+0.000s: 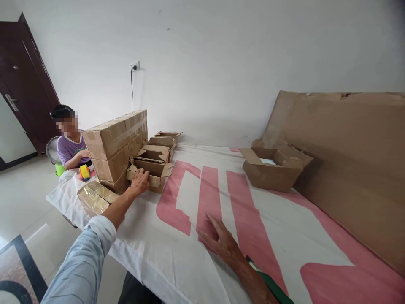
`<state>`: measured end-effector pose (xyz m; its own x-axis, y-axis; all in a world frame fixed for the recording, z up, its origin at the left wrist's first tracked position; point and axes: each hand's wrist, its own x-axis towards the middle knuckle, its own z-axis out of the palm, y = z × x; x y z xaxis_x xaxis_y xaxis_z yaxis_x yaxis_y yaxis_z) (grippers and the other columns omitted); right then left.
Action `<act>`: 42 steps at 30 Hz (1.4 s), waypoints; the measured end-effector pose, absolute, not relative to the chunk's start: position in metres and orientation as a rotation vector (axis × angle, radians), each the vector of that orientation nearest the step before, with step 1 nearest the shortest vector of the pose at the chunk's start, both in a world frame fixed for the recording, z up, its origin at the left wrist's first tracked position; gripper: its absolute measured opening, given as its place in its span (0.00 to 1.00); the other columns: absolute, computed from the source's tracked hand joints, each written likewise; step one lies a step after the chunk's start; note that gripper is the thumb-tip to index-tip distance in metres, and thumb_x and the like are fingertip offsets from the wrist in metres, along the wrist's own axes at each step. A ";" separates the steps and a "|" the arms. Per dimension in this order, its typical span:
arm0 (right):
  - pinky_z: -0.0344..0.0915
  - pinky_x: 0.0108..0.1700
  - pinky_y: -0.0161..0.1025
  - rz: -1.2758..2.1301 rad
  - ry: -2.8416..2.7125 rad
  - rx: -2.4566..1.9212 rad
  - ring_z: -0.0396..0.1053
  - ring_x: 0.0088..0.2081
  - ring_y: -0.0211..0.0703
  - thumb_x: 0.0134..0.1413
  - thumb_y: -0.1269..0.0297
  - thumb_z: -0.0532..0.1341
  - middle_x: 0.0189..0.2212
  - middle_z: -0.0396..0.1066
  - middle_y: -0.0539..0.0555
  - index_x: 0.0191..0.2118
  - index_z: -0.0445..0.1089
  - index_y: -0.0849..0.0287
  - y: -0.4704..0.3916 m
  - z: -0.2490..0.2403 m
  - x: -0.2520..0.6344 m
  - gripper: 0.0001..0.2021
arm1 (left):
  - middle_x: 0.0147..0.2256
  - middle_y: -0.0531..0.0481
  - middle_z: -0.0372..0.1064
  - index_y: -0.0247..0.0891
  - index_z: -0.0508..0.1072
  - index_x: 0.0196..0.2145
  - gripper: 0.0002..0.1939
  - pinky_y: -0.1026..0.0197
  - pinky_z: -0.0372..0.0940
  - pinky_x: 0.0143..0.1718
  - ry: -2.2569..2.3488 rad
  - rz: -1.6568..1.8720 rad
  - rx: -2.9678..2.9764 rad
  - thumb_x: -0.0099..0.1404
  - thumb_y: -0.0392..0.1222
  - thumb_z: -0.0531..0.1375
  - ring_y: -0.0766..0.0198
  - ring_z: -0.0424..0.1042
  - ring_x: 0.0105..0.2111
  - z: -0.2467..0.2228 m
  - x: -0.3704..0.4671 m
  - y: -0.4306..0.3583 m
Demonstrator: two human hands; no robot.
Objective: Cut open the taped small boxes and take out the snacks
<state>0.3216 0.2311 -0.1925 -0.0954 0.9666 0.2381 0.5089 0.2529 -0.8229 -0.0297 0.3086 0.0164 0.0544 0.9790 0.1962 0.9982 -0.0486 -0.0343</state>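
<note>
Head view showed me a desk (284,236) covered with a white cloth bearing broad pink stripes. My left hand (139,181) had reached out toward eleven o'clock and rested on the near edge of an open cardboard box (151,172), fingers curled over its rim and flap; I could not tell whether it truly gripped the box or only touched it. That box sat at the front of a row of similar open boxes (163,143) running away toward twelve o'clock, all just beside a stack of taped cartons (115,145) at ten o'clock. A flat taped parcel (95,196) lay at the foot of the stack, near the desk's left edge. My right hand (221,240) lay flat on the cloth at six o'clock, fingers spread wide, holding nothing. At two o'clock stood another open box (274,166) with something pale inside, next to a large cardboard sheet (348,169) leaning on the wall. Beyond the stack, at nine o'clock, another person (71,145) in a purple shirt sat by a tape dispenser (84,172).
</note>
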 end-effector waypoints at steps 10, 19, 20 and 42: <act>0.68 0.70 0.62 0.749 -1.686 -1.374 0.67 0.71 0.70 0.55 0.30 0.62 0.71 0.69 0.64 0.71 0.68 0.51 0.228 -0.189 0.322 0.44 | 0.66 0.40 0.67 0.46 0.72 0.64 0.25 0.46 0.70 0.64 -1.985 -0.229 -2.246 0.71 0.35 0.63 0.48 0.64 0.69 0.026 -0.026 0.279; 0.72 0.67 0.61 0.761 -1.660 -1.375 0.69 0.70 0.69 0.55 0.32 0.63 0.71 0.70 0.64 0.70 0.70 0.52 0.226 -0.190 0.322 0.43 | 0.59 0.42 0.76 0.45 0.81 0.55 0.16 0.49 0.73 0.61 -1.924 -0.193 -2.409 0.71 0.37 0.65 0.47 0.72 0.63 0.021 -0.038 0.241; 0.70 0.68 0.61 0.762 -1.665 -1.375 0.69 0.70 0.69 0.55 0.32 0.63 0.71 0.70 0.64 0.70 0.70 0.52 0.226 -0.189 0.322 0.43 | 0.58 0.42 0.76 0.45 0.81 0.55 0.16 0.50 0.73 0.61 -1.921 -0.199 -2.422 0.71 0.37 0.65 0.48 0.73 0.63 0.020 -0.039 0.236; 0.70 0.68 0.61 0.701 -1.690 -1.439 0.71 0.68 0.70 0.53 0.32 0.62 0.67 0.74 0.65 0.64 0.73 0.54 0.226 -0.190 0.322 0.41 | 0.50 0.42 0.82 0.44 0.84 0.51 0.12 0.49 0.76 0.57 -1.772 -0.662 -2.582 0.72 0.38 0.64 0.50 0.82 0.52 -0.015 -0.069 0.133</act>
